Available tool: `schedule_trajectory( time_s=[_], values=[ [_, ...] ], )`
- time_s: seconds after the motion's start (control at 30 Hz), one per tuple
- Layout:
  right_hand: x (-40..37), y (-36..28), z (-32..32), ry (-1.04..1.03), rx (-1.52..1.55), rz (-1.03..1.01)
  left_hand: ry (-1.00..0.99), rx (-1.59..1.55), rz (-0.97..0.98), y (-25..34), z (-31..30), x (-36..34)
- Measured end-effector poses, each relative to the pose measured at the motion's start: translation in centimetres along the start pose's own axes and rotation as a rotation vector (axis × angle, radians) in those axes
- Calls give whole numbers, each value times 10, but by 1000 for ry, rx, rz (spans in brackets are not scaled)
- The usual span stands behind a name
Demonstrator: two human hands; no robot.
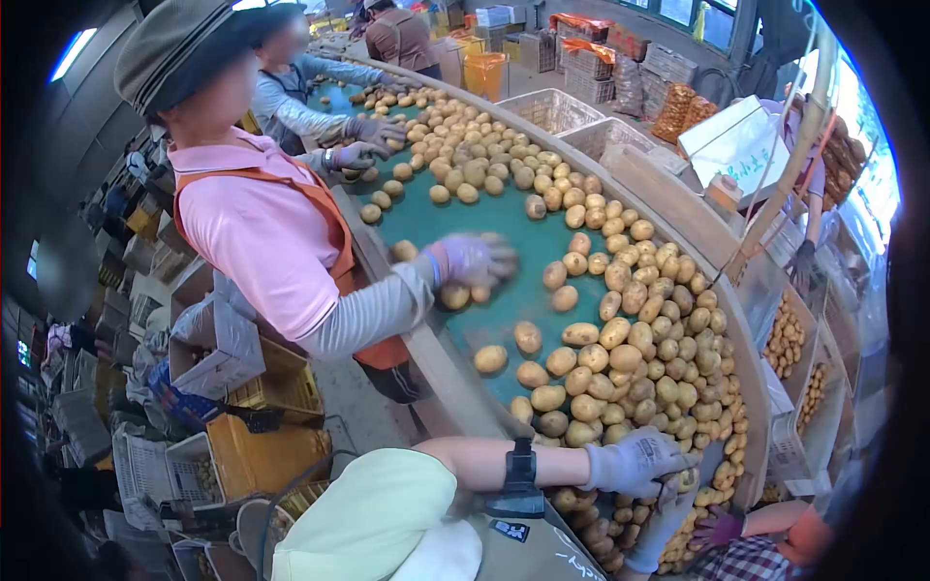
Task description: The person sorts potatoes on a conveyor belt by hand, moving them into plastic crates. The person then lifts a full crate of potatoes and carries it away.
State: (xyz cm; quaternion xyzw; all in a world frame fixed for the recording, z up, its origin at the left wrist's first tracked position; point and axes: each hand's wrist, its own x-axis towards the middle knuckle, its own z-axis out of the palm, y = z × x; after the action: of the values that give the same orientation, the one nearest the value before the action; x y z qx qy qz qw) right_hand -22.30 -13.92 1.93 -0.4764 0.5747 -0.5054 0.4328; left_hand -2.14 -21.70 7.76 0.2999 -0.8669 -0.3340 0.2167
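My left hand (639, 461), in a pale grey work glove, lies over the potatoes (668, 339) with its fingers stretched out. Close below it is my right hand (666, 518), also gloved, reaching up among the potatoes. A potato (687, 480) shows at the fingertips of both hands; whether the right fingers grip it is hard to make out. The potatoes are piled along the outer side of a curved green conveyor belt (455, 232), and a few lie loose in its middle.
Across the belt a co-worker's gloved hand (475, 259) is blurred over some potatoes. Another person's purple glove (717, 528) is near my right hand. A raised rim (746, 387) bounds the belt. Potato-filled bins (814, 397) stand beyond it; crates (586, 73) are stacked behind.
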Motion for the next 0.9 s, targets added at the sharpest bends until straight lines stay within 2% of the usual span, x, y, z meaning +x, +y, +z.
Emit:
schedule_trajectory(
  time_s=[0.03,0.1,0.2,0.23,0.3,0.37,0.4,0.43,0.47,0.57,0.63,0.67,0.7,0.77,0.83,0.9],
  values=[
    [1,-3,2,17,1,5,12,-11,-4,-1,2,-3],
    [2,-10,15,22,-48,-24,164,-134,30,-2,1,-8],
    [4,-23,36,7,-160,-111,113,-165,10,-31,0,-24],
    [0,-27,38,15,-235,-165,66,-242,17,-36,11,-15],
    [-19,-43,43,9,-439,-284,-400,-681,-254,-13,-61,-12],
    [-24,-50,48,-64,-469,-250,-298,-603,-211,-18,-45,-8],
    [-27,-45,48,-104,-451,-124,-311,-607,-221,-20,-40,-7],
    [-34,-43,51,-113,-433,-103,-316,-498,-227,-19,-34,-9],
    [-38,-45,58,-99,-421,-124,-321,-389,-234,-18,-35,-12],
    [-45,-44,61,-125,-413,-132,-397,-460,-342,-9,-38,-18],
    [-45,-52,63,-65,-92,40,-437,-377,-330,-11,-30,-19],
    [-43,-51,54,-127,-175,-57,-301,-416,-300,-11,-24,-22],
    [-42,-48,51,-118,-175,-59,-165,-456,-264,-9,-17,-21],
    [-34,-40,39,-183,-257,-191,-178,-341,-175,-14,-26,-19],
    [-22,-36,39,-217,-53,-141,-36,-487,-231,-20,-18,-24],
    [-14,-45,42,-286,118,-39,-33,-488,-168,-29,-26,-23]
  ],
)
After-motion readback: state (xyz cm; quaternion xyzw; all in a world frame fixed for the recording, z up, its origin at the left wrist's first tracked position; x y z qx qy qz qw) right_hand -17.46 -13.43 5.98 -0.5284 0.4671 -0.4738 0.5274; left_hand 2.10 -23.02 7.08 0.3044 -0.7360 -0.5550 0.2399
